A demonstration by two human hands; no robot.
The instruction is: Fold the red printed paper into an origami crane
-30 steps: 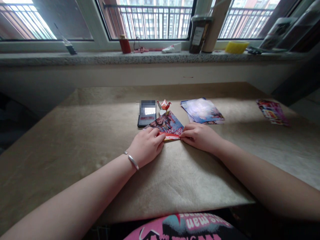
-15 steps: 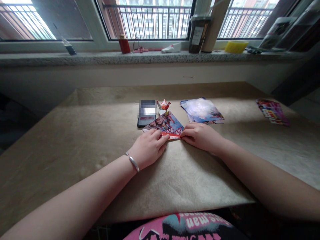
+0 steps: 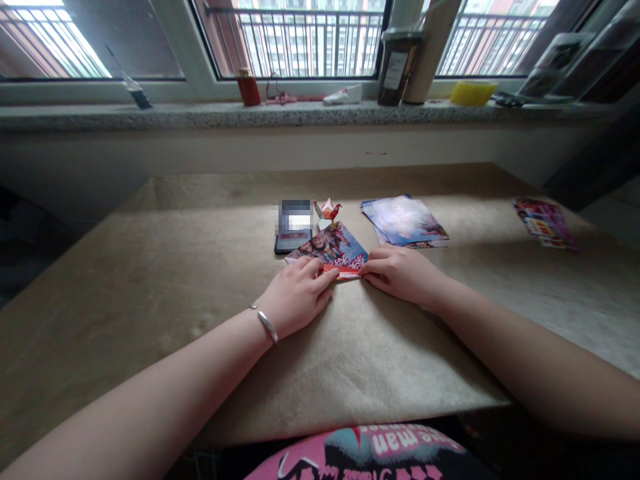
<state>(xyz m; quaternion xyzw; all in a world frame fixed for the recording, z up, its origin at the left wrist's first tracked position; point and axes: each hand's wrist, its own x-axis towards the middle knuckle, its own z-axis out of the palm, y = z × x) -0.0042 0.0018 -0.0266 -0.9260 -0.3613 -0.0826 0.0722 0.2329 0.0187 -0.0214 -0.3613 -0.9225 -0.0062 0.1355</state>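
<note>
A folded sheet of printed paper (image 3: pixel 343 247), blue and red and roughly triangular, lies flat on the table in front of me. My left hand (image 3: pixel 300 293) rests on its lower left edge, fingers curled and pressing on the red strip along the fold. The right corner is pinched between the thumb and fingers of my right hand (image 3: pixel 400 272). Just beyond the paper stands a small red and white folded paper figure (image 3: pixel 328 210). Left of that figure lies a phone (image 3: pixel 293 243), its screen partly blurred out.
A stack of printed square sheets (image 3: pixel 405 220) lies right of centre on the table (image 3: pixel 150 267). Farther right is a pile of colourful printed papers (image 3: pixel 545 223). On the windowsill (image 3: pixel 190 118) stand a red bottle (image 3: pixel 249 89), a dark lidded container (image 3: pixel 397 70) and a yellow sponge-like block (image 3: pixel 473 93).
My right fingertips have shifted very slightly left along the paper's edge. Otherwise both hands and the objects stay where they were.
</note>
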